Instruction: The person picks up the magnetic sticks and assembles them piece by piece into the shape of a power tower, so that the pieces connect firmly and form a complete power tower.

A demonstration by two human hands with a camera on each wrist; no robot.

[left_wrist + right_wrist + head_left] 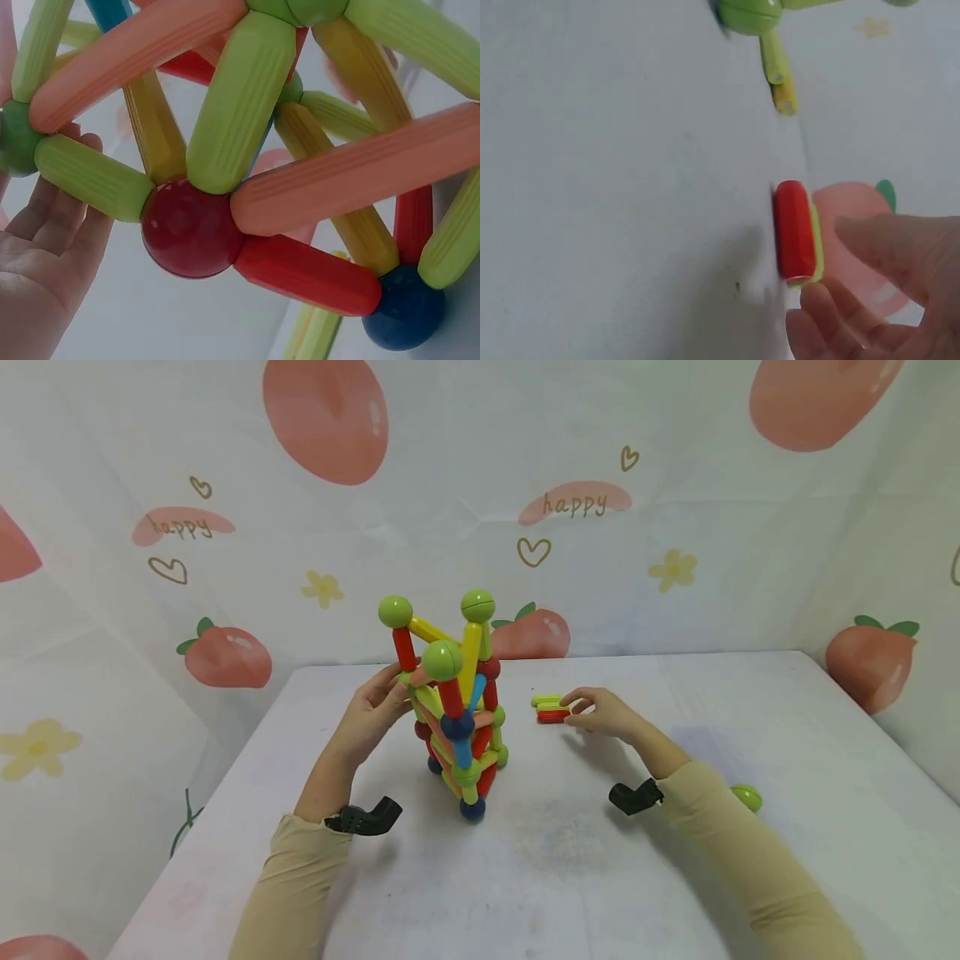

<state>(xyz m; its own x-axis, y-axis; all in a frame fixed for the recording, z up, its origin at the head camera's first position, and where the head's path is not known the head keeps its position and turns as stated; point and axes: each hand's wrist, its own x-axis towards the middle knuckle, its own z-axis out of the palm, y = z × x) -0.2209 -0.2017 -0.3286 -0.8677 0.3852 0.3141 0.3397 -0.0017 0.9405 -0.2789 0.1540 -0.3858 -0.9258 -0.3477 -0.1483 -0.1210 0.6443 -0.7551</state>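
Note:
A tower of magnetic rods and balls (pixel 457 725) stands upright left of the table's middle, with three light-green balls on top. My left hand (pixel 371 710) holds its left side at a green ball, thumb in front. In the left wrist view, the fingers (pixel 56 217) lie behind a short green rod (pixel 94 176), left of a dark red ball (pixel 193 229). To the right of the tower, my right hand (pixel 606 713) reaches to a red rod (pixel 795 229). Its fingertips are right at the rod's near end, while the thumb (pixel 877 244) stands apart from it.
Light-green rods (pixel 547 699) lie beside the red rod. A green rod (pixel 774 60) and a yellow rod (pixel 785 97) show near the tower in the right wrist view. A loose green ball (pixel 747 797) sits beyond my right sleeve. A printed cloth (pixel 450 527) hangs behind the table (pixel 570 877).

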